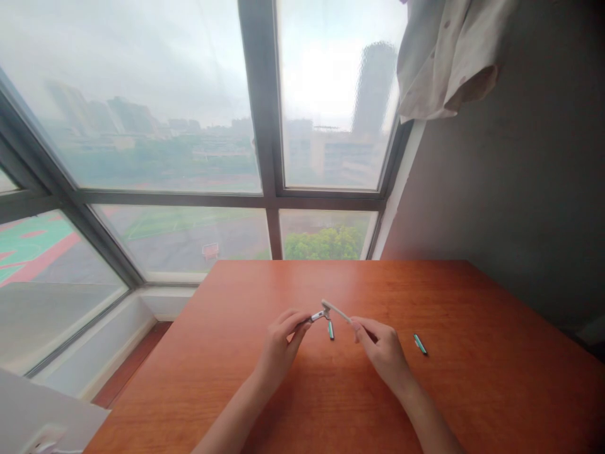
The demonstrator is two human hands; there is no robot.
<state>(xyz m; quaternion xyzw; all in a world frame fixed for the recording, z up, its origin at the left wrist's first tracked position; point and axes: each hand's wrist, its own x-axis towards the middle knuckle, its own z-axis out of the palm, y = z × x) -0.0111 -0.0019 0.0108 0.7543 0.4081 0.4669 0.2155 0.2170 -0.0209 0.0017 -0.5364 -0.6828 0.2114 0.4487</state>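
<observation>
Over the table, my left hand [286, 331] pinches a razor handle [318, 315], its silver head end pointing right. In my right hand [378, 337] is a thin, pale toothbrush [338, 311], tilted up to the left. The brush's head meets or overlaps the tip of the razor handle; whether they touch I cannot tell. Just below that tip, a green-and-black razor cartridge [331, 330] appears to lie on the table. To the right of my right hand rests a second razor cartridge [420, 344], apart from both hands.
The reddish-brown wooden table [227, 391] extends under both hands. Beyond its far edge stand large windows with dark frames [271, 202]. A light garment [449, 57] hangs at the upper right, by a grey wall [472, 176]. A white ledge [113, 353] runs along the left.
</observation>
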